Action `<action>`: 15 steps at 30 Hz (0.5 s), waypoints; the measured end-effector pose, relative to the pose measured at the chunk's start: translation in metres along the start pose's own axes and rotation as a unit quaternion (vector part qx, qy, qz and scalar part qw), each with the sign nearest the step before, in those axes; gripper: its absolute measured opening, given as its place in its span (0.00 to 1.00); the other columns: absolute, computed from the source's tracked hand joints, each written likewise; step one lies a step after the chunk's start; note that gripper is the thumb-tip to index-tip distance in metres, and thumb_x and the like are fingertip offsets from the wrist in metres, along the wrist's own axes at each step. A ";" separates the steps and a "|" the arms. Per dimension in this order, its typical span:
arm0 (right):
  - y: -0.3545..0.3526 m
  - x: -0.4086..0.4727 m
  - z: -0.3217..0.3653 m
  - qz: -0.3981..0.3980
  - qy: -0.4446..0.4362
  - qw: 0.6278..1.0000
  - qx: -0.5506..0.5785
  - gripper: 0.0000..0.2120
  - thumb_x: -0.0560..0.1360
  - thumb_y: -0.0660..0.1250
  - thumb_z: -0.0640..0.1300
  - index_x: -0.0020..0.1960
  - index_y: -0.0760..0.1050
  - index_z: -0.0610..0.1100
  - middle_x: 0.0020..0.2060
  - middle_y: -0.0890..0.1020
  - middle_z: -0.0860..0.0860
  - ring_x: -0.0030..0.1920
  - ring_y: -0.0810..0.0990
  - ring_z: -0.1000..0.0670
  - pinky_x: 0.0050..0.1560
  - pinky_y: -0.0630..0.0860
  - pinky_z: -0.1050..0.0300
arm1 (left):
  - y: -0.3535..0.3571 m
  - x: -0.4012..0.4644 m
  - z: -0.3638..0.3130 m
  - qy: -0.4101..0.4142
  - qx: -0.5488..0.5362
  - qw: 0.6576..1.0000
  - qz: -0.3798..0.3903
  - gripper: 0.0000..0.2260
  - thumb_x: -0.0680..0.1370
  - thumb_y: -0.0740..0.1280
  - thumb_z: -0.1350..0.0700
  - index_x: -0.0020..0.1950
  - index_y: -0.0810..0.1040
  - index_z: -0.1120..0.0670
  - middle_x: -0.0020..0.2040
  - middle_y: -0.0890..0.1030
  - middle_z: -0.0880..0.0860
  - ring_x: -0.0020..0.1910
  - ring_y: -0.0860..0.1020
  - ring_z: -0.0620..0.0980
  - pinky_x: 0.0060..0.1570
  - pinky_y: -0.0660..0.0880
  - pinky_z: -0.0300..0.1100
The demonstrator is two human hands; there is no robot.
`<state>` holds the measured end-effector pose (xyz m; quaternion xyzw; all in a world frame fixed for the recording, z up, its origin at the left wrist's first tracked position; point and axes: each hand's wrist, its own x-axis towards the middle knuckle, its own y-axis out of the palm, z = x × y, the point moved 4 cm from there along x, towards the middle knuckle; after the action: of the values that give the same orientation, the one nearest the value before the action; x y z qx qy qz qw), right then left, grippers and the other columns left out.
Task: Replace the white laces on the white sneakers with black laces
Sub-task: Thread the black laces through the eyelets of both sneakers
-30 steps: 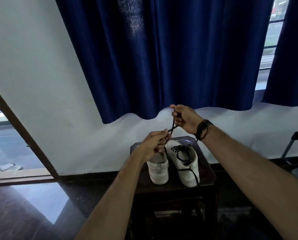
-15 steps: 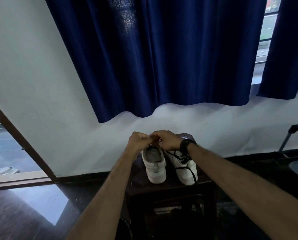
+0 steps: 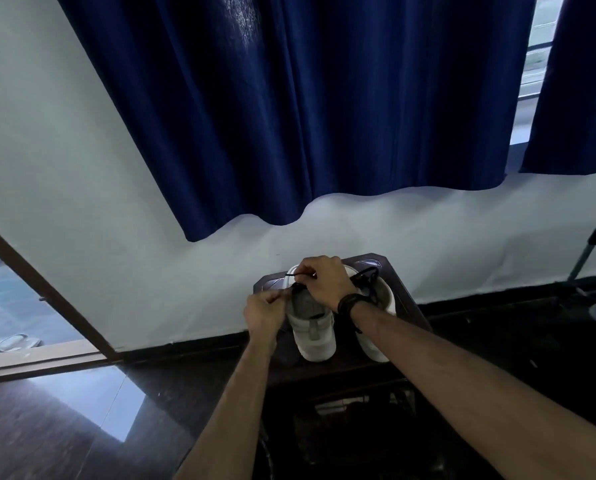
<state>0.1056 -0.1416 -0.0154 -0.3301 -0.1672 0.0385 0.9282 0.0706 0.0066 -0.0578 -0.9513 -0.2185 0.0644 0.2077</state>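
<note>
While both hands work at the far end of the left sneaker (image 3: pixel 312 327), I see my left hand (image 3: pixel 265 311) curled at that shoe's left edge, fingers pinched as if on the black lace (image 3: pixel 294 274), though the strand between them is too thin and dark for me to be sure. Just right of it, my right hand (image 3: pixel 324 282) pinches a short black loop of the lace over the toe end, a dark band on its wrist. Right again stands the second sneaker (image 3: pixel 376 306), black lace already bunched on it, touching its mate on the small dark table (image 3: pixel 402 299) against the wall. My worry from here: the lace tip could slip out of an eyelet if either pinch loosens, and in this dim light I might thread the wrong hole or twist the lace unnoticed. A hard pull could also drag the light shoe across the table, shove its neighbour, or tip one off the near edge. Uneven ends would leave too little lace to tie.
</note>
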 end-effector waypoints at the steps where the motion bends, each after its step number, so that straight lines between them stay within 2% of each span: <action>1: 0.001 -0.001 -0.002 -0.002 0.002 1.000 -0.008 0.04 0.74 0.70 0.41 0.45 0.84 0.44 0.44 0.86 0.49 0.45 0.81 0.51 0.50 0.74 0.60 | 0.000 0.002 0.005 -0.038 -0.041 0.998 0.006 0.07 0.73 0.75 0.54 0.35 0.85 0.53 0.34 0.83 0.56 0.36 0.79 0.54 0.43 0.79 0.47; 3: 0.006 -0.003 -0.010 -0.004 0.013 0.999 -0.030 0.05 0.74 0.70 0.42 0.44 0.85 0.45 0.44 0.86 0.49 0.45 0.81 0.49 0.49 0.76 0.57 | 0.001 0.003 0.013 -0.120 -0.158 0.980 0.020 0.07 0.71 0.75 0.60 0.33 0.83 0.55 0.33 0.80 0.56 0.35 0.77 0.53 0.38 0.78 0.45; 6: 0.013 -0.007 -0.014 -0.004 0.011 0.995 -0.100 0.06 0.73 0.68 0.45 0.45 0.84 0.48 0.43 0.85 0.48 0.45 0.81 0.44 0.46 0.77 0.53 | 0.004 0.000 0.016 -0.177 -0.265 0.947 0.045 0.03 0.73 0.72 0.66 0.41 0.80 0.60 0.37 0.81 0.56 0.35 0.79 0.51 0.32 0.78 0.36; 10: 0.020 -0.012 -0.010 -0.018 -0.010 0.982 -0.190 0.08 0.73 0.64 0.47 0.46 0.81 0.49 0.44 0.83 0.46 0.46 0.79 0.42 0.38 0.67 0.56 | 0.006 -0.002 0.016 -0.199 -0.310 0.926 0.080 0.03 0.75 0.71 0.66 0.46 0.80 0.60 0.41 0.83 0.54 0.38 0.81 0.47 0.31 0.78 0.34; 13: 0.025 -0.014 -0.007 -0.025 -0.020 0.974 -0.225 0.10 0.72 0.62 0.48 0.47 0.81 0.48 0.44 0.83 0.47 0.47 0.80 0.42 0.38 0.66 0.56 | 0.006 -0.001 0.017 -0.201 -0.317 0.923 0.083 0.03 0.74 0.72 0.65 0.45 0.81 0.59 0.37 0.84 0.52 0.35 0.81 0.46 0.29 0.77 0.33; 15: 0.027 -0.015 -0.006 -0.032 -0.018 0.971 -0.237 0.10 0.72 0.62 0.49 0.47 0.81 0.48 0.44 0.83 0.48 0.47 0.81 0.43 0.38 0.65 0.56 | 0.006 -0.001 0.018 -0.200 -0.321 0.922 0.085 0.03 0.74 0.73 0.64 0.46 0.82 0.59 0.36 0.84 0.51 0.35 0.82 0.45 0.32 0.78 0.34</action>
<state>0.0949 -0.1269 -0.0404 -0.5346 -0.1989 -0.0264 0.8209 0.0686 0.0075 -0.0768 -0.9494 -0.1824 0.1969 -0.1634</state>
